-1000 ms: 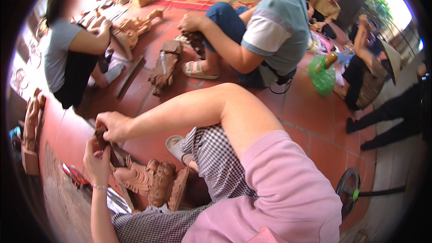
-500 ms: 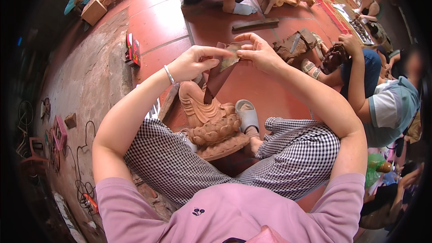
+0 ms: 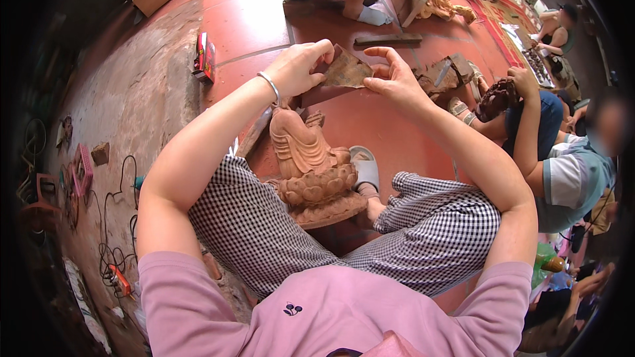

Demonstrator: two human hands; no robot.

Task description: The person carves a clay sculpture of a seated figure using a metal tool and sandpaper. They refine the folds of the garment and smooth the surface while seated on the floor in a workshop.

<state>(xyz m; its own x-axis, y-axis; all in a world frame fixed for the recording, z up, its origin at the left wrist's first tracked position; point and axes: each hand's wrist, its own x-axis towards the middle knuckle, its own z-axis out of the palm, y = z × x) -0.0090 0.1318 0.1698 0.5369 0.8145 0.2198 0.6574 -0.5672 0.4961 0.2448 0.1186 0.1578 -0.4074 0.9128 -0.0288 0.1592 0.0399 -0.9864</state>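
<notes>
Both hands hold up a folded piece of brown sandpaper (image 3: 347, 71) with a worn, paler patch on the side that shows. My left hand (image 3: 296, 69), a bangle at its wrist, has its fingers bent over the left part of the sheet. The thumb and fingers of my right hand (image 3: 395, 78) pinch the right corner. Below the sheet, between my legs, a carved wooden seated statue (image 3: 299, 142) stands on a lotus-shaped base (image 3: 317, 188). My left forearm passes near the statue's upper part, and its head is hidden or cannot be made out.
A red and black box (image 3: 204, 59) lies on the tiles at the left. Cables (image 3: 109, 241) run over the rough floor. Ahead are a flat bar (image 3: 388, 39) and another person's foot (image 3: 370, 15). A person (image 3: 562, 172) holding a dark carving (image 3: 496, 98) sits close on my right.
The sandpaper, hanging as a long strip before, is now held wider and more level between my hands. My left hand has moved up and right, uncovering more of the statue. The view has shifted slightly.
</notes>
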